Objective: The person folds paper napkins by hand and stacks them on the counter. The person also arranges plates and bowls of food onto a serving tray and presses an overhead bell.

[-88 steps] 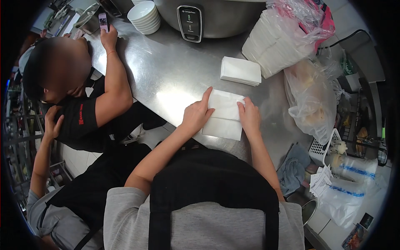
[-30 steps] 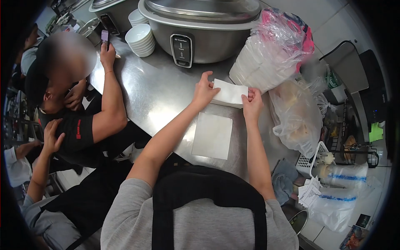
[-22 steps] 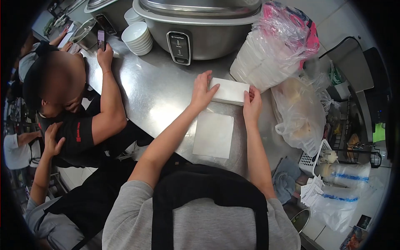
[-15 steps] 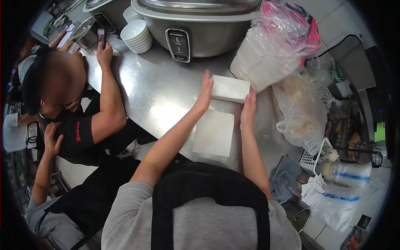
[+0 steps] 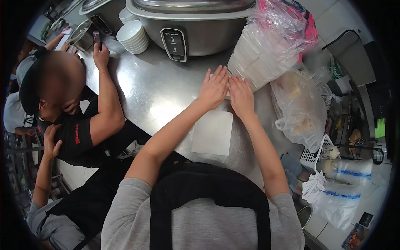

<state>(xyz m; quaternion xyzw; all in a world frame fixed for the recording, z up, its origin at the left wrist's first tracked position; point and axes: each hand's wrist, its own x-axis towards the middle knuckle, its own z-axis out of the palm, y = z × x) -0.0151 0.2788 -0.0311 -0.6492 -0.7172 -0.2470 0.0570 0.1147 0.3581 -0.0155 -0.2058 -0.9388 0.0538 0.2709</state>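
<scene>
My left hand (image 5: 214, 88) lies palm down over a white rectangular stack (image 5: 227, 97), its fingers stretched forward. Beside it, my right hand (image 5: 241, 95) also rests flat on the stack, fingers extended, the fingertips of both hands near each other. Most of the stack is hidden under the hands. Nearer to me, a flat white square sheet (image 5: 212, 133) lies on the steel table (image 5: 139, 93).
A large steel cooker (image 5: 196, 33) stands ahead, with stacked white bowls (image 5: 132, 36) on its left. Bagged white containers (image 5: 262, 54) and a plastic bag (image 5: 301, 110) are at right. A co-worker (image 5: 89, 129) at left holds a phone (image 5: 96, 40); another person's hand touches that co-worker's arm.
Both my hands have moved from the two sides of the stack to flat on top of it, covering most of it. The square sheet has stayed in place.
</scene>
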